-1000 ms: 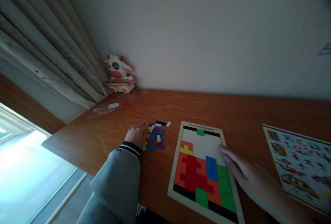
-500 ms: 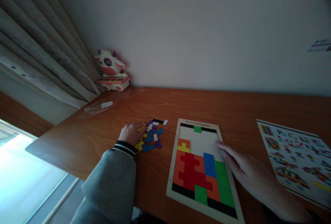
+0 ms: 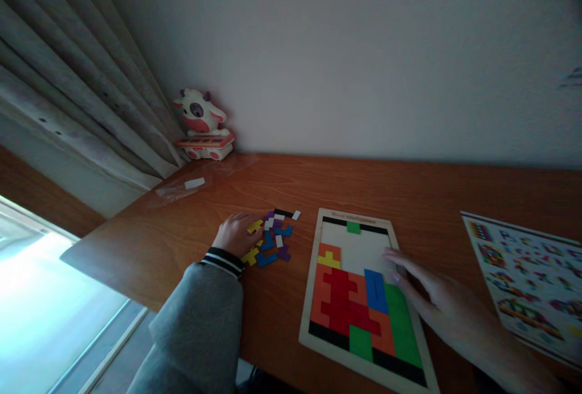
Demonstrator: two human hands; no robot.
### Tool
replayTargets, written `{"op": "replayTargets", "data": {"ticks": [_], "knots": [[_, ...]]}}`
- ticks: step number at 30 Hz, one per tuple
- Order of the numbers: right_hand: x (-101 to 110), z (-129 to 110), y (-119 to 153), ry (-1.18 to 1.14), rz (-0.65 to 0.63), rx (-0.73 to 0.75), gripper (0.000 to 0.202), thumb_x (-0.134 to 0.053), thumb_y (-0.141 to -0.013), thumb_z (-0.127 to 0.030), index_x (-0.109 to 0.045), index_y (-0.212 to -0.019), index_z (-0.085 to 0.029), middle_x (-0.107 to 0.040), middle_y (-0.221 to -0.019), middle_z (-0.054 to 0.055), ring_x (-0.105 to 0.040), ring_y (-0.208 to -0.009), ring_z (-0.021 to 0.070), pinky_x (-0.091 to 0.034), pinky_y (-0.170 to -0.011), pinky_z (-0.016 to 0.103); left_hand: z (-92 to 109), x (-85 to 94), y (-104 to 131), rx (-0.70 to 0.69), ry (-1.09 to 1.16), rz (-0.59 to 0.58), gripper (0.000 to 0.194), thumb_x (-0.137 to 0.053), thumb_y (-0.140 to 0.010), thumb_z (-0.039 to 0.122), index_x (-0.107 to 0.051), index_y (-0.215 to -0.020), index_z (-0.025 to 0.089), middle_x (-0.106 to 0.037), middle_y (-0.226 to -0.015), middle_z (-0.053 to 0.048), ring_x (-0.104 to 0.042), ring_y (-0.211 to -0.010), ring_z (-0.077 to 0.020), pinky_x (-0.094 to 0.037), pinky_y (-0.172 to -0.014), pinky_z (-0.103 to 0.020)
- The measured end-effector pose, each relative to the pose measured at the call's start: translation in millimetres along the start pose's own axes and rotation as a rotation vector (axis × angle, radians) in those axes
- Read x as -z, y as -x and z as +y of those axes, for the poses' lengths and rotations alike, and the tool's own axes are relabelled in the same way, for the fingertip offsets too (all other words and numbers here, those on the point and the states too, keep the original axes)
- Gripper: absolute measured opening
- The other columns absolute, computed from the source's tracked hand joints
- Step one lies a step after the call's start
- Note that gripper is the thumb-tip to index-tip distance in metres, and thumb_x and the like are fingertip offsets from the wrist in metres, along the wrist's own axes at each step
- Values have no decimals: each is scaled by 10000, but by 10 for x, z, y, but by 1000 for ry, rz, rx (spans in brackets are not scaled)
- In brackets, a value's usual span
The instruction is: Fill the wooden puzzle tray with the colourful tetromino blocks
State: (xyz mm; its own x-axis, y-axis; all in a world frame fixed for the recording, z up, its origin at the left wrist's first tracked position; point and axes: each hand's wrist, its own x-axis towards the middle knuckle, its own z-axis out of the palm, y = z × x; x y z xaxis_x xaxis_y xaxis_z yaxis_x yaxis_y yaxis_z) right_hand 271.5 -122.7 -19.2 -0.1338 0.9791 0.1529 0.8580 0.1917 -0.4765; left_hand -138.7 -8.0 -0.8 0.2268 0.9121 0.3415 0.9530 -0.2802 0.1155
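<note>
At the pile of loose puzzle pieces (image 3: pixel 268 259), my left hand (image 3: pixel 234 234) has its fingers and thumb closed around the edge of a yellow puzzle piece (image 3: pixel 255 226). Blue, purple, white, black and yellow pieces lie just beyond and beside those fingertips. Over the right edge of the wooden puzzle board (image 3: pixel 309 303), my right hand (image 3: pixel 425 285) reaches with its fingers stretched out and thumb apart, nothing visible in it. Red, orange, green, blue, yellow and black pieces fill the lower part of the board; its upper area shows bare white below a black and green row.
A printed sheet (image 3: pixel 522 273) with coloured figures lies to the right of the board. On the back left stand a cow toy (image 3: pixel 204 124) with a keyboard and a clear plastic bag (image 3: pixel 173 195). A curtain (image 3: pixel 82 79) hangs at the left, and the wall (image 3: pixel 364 66) borders the table.
The whole view has shifted slightly, so things appear a little farther right. More of the yellow piece shows at my left fingertips. My right hand stays at the board's right edge.
</note>
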Motion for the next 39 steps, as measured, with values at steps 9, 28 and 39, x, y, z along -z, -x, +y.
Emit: {"op": "replayTargets", "data": {"ticks": [9,28,39], "knots": [[-40,12,-23,-44,4,54,450,-434,-972,-507,-688,-1228,-237,-626,-1377,84,-597,-1259,277,-458,-1094,483,25,-25,6,-118,52,57,233,-567,-867,297,-765,-969,229,-750,-1049,-61,-700,-987,-218,-561,-945,-341],[-37,2,-31,-54,-2,47,457,-445,-961,-522,-689,-1224,-239,-626,-1378,86,-587,-1270,282,-447,-1103,490,78,40,-51,257,204,-80,299,-652,-840,359,-715,-1093,212,-760,-987,-44,-708,-905,-213,-552,-807,-305],[-52,17,-32,-44,-1,51,472,-424,-967,-535,-681,-1232,-241,-626,-1377,88,-596,-1261,279,-446,-1105,486,119,91,-65,161,42,-97,208,-588,-888,330,-738,-987,226,-750,-1042,-48,-696,-994,-243,-541,-860,-323]]}}
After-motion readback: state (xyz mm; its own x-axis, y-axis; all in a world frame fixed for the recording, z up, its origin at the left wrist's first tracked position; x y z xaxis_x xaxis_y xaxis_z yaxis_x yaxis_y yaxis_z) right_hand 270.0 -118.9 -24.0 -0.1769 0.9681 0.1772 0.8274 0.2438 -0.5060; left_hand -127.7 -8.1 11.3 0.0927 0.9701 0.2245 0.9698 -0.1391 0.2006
